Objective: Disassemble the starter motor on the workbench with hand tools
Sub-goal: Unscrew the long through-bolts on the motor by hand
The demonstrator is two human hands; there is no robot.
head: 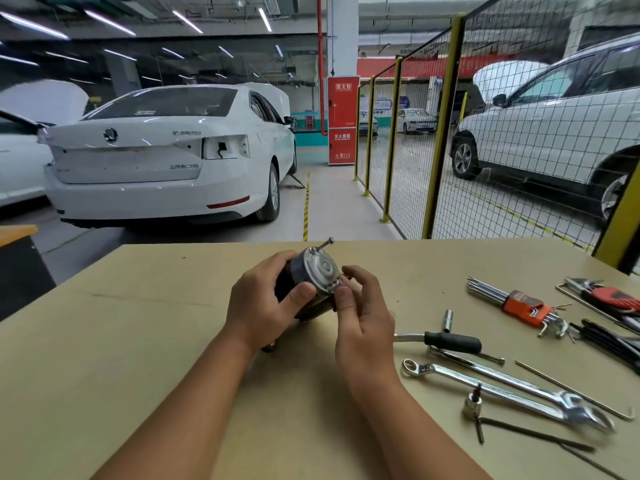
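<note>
- A garage workshop is seen, with a white saloon car point(166, 157) parked beyond the flat tan table point(138, 341) and a yellow-framed wire mesh fence point(433, 133) on the right.
- The dark cylindrical starter motor with a silver round end cap point(313, 271) is held up just above the middle of the table, end cap tilted toward the camera.
- The motor body is gripped by the left hand point(263, 303), fingers wrapped around the casing and the thumb laid against the rim of the cap.
- The right hand point(360, 306) is closed at the lower right edge of the cap, thumb and fingertips pinching something small there; what is pinched cannot be made out.
- A long silver through-bolt point(323, 244) is seen standing out from the top of the cap, so the step is judged to be the removal of end-cap fasteners by hand.
- For this to go well, the motor should be kept steady by the left hand, the fastener turned straight along its axis, and the cap held square so that it does not jam.
- Loose parts would best be set down near the tools: the chrome combination wrench point(502, 389), the black-handled ratchet point(446, 341) and the orange-holdered hex key set point(519, 304) lie to the right.
</note>
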